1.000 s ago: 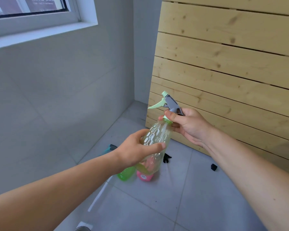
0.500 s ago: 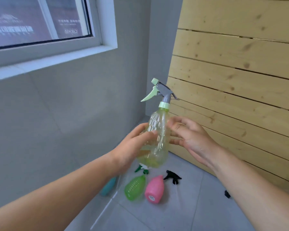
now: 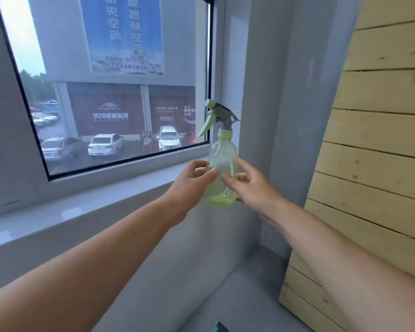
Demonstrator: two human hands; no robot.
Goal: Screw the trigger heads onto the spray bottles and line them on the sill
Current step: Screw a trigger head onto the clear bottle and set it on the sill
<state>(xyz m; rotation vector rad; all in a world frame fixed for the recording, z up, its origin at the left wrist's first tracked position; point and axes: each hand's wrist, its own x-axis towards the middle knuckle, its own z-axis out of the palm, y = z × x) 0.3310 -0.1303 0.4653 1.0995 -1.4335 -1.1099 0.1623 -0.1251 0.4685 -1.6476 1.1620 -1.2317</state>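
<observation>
Bottle: pale green spray bottle (image 3: 222,173), trigger head (image 3: 217,116) fitted, held upright at frame centre, near sill (image 3: 86,207) end, not yet set down.
Left hand (image 3: 189,185): clamped on body w/ thumb & fingers.
Right hand (image 3: 250,188): fingers pinched on opposite side.
Handling: judged light, thin plastic, slightly squashy, smooth; best gripped mid-body, not by trigger.

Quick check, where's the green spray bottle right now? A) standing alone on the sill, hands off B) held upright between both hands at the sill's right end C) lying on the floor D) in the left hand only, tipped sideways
B: the green spray bottle is upright with its trigger head on, left hand and right hand on either side, by the sill.
</observation>
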